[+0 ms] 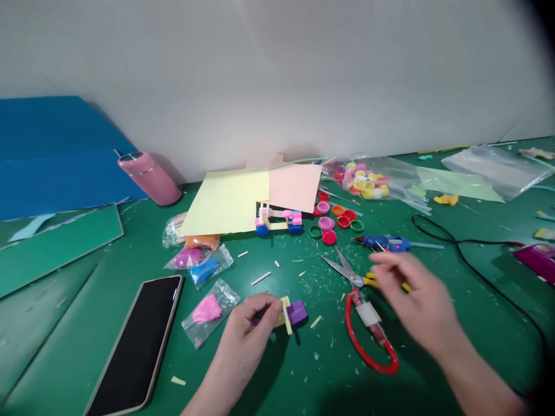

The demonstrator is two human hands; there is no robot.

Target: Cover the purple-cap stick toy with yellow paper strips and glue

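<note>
Near the front middle, my left hand point(251, 323) pinches a small craft piece point(297, 312), purple with pale yellow strips crossing it. On the right, my right hand point(414, 297) hovers over the yellow handles of the scissors point(346, 271), near the blue glue gun point(385, 243); its fingers are bent, and whether they touch anything is unclear. Red-handled pliers or cutters point(373, 341) lie just left of my right forearm. A small model point(278, 224) with blue, pink and cream parts stands by the paper sheets. Small cut strips point(261, 278) lie between the hands and the model.
A black phone point(136, 346) and clay bags point(211, 309) lie left. Behind stand a pink bottle point(151, 178) and yellow paper point(228, 202). Coloured bottle caps point(329, 237) sit beyond the scissors, with a bag of caps point(362, 179) farther back. A black cable point(489, 283) curves at right.
</note>
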